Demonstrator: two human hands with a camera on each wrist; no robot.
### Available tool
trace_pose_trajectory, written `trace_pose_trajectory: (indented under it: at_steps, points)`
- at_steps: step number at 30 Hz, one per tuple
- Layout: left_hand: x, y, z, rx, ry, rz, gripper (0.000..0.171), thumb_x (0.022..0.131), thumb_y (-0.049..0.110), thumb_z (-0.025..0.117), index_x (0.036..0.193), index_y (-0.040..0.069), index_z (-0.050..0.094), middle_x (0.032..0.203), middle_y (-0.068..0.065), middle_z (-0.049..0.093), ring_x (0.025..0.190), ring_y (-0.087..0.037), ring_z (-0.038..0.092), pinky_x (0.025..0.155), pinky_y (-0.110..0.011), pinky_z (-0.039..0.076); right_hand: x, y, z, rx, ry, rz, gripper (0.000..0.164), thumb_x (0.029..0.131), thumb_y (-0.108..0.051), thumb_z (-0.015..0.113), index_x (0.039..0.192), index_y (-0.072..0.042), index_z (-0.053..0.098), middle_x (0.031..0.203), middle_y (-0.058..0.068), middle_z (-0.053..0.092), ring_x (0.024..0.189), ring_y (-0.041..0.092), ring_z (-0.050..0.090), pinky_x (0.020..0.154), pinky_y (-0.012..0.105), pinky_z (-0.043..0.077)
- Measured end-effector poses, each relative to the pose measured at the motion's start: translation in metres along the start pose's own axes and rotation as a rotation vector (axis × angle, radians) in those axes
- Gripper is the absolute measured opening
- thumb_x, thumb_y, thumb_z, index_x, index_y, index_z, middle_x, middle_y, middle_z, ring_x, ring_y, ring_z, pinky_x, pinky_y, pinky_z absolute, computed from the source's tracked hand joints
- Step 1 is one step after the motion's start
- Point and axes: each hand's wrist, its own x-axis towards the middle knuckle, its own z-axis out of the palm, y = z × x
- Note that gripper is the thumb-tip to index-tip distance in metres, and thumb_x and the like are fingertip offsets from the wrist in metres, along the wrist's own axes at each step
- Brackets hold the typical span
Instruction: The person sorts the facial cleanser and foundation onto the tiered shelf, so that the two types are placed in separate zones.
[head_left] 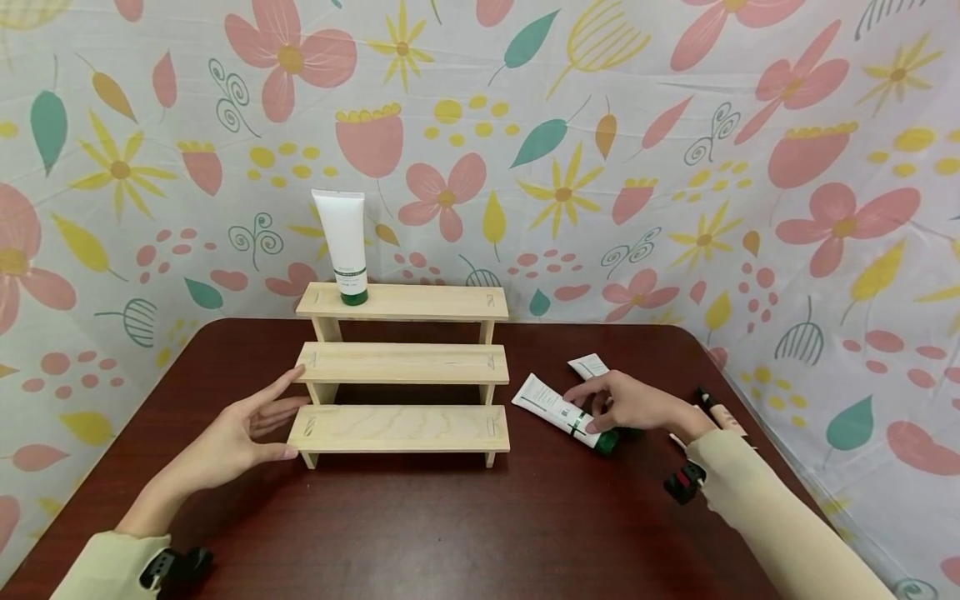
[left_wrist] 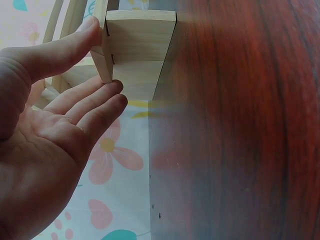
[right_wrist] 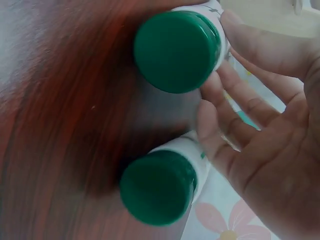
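Observation:
A three-step wooden display shelf (head_left: 408,364) stands on the table. My left hand (head_left: 232,442) is at its left end, fingers nearly straight; in the left wrist view the thumb (left_wrist: 65,52) touches a step's end. On the top step a white tube (head_left: 345,233) stands upright on its green cap. To the shelf's right, my right hand (head_left: 637,402) pinches a white tube (head_left: 546,403) near its green cap (right_wrist: 175,52), thumb on one side and fingers on the other. Beyond it lies a second white tube (head_left: 587,364), partly hidden by the hand, its green cap (right_wrist: 159,190) showing in the right wrist view.
At the table's right edge, behind the right wrist, lies a beige item with a black end (head_left: 726,417), partly covered by the sleeve. The dark red-brown table (head_left: 420,533) extends in front of the shelf. A flower-patterned cloth (head_left: 540,125) hangs behind and beside the table.

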Motion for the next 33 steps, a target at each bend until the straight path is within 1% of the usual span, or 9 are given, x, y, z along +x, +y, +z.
trace_pose_trajectory:
  at_steps: [4,10,13,17,20,25,26,30,33]
  points:
    - [0.0,0.0,0.0,-0.001,0.0,0.0,0.109,0.084,-0.002,0.088,0.17,0.021,0.025,0.154,-0.026,0.05,0.135,-0.015,0.057,0.098,-0.027,0.053,0.006,-0.003,-0.002,-0.004,-0.041,0.04,0.055,0.089,-0.005,0.084,0.14,0.005,0.064,0.111,0.015,0.066,0.077,0.028,0.062,0.065,0.03,0.054]
    - [0.0,-0.001,-0.001,0.002,0.001,-0.003,0.109,0.084,-0.001,0.088,0.17,0.021,0.025,0.153,-0.027,0.051,0.135,-0.019,0.057,0.099,-0.027,0.053,0.014,-0.005,-0.007,0.063,-0.112,0.12,0.067,0.086,-0.005,0.086,0.145,0.01,0.056,0.11,0.016,0.062,0.079,0.028,0.058,0.068,0.03,0.053]
    - [0.0,-0.001,-0.001,-0.002,0.0,0.0,0.108,0.084,-0.001,0.088,0.17,0.021,0.025,0.154,-0.027,0.05,0.136,-0.02,0.057,0.099,-0.027,0.052,0.018,-0.003,-0.01,0.092,-0.147,0.155,0.07,0.086,-0.004,0.086,0.147,0.01,0.054,0.11,0.017,0.062,0.074,0.024,0.056,0.063,0.028,0.05]
    - [0.0,-0.002,-0.001,-0.011,-0.001,0.0,0.108,0.085,0.0,0.087,0.17,0.02,0.025,0.153,-0.027,0.05,0.136,-0.024,0.056,0.1,-0.027,0.052,0.023,-0.002,-0.011,0.099,-0.198,0.181,0.071,0.087,-0.005,0.086,0.148,0.01,0.052,0.11,0.016,0.063,0.071,0.02,0.059,0.064,0.028,0.051]
    - [0.0,-0.002,-0.001,-0.01,-0.001,-0.003,0.107,0.085,0.001,0.087,0.17,0.021,0.025,0.151,-0.027,0.052,0.136,-0.029,0.056,0.1,-0.027,0.051,0.026,-0.002,-0.009,0.08,-0.219,0.215,0.07,0.089,-0.009,0.086,0.148,0.009,0.052,0.11,0.014,0.064,0.076,0.019,0.065,0.071,0.031,0.056]
    - [0.0,-0.001,-0.001,-0.003,0.002,-0.005,0.108,0.085,0.001,0.088,0.17,0.022,0.025,0.15,-0.026,0.054,0.135,-0.033,0.055,0.101,-0.026,0.05,0.029,-0.004,-0.007,0.062,-0.225,0.266,0.069,0.088,-0.013,0.087,0.147,0.005,0.055,0.106,0.01,0.065,0.083,0.022,0.067,0.075,0.041,0.059]
    - [0.0,-0.001,-0.001,-0.004,0.003,-0.004,0.108,0.085,0.001,0.088,0.17,0.021,0.025,0.15,-0.026,0.054,0.136,-0.031,0.055,0.101,-0.026,0.05,0.029,-0.004,-0.007,0.062,-0.225,0.267,0.068,0.088,-0.013,0.087,0.146,0.005,0.056,0.105,0.01,0.065,0.084,0.022,0.067,0.075,0.042,0.059]
    - [0.0,-0.001,-0.001,-0.011,0.001,-0.004,0.108,0.085,0.0,0.087,0.17,0.02,0.025,0.153,-0.026,0.051,0.136,-0.028,0.055,0.1,-0.027,0.051,0.028,-0.004,-0.003,0.065,-0.202,0.277,0.063,0.089,-0.014,0.087,0.143,0.005,0.059,0.104,0.011,0.064,0.085,0.022,0.064,0.075,0.044,0.059]
    - [0.0,-0.002,-0.001,-0.016,0.001,-0.004,0.108,0.084,-0.001,0.087,0.17,0.021,0.025,0.153,-0.026,0.051,0.136,-0.031,0.055,0.101,-0.027,0.051,0.027,-0.003,0.001,0.068,-0.165,0.287,0.064,0.088,-0.014,0.087,0.142,0.005,0.06,0.106,0.011,0.063,0.086,0.022,0.062,0.074,0.042,0.059]
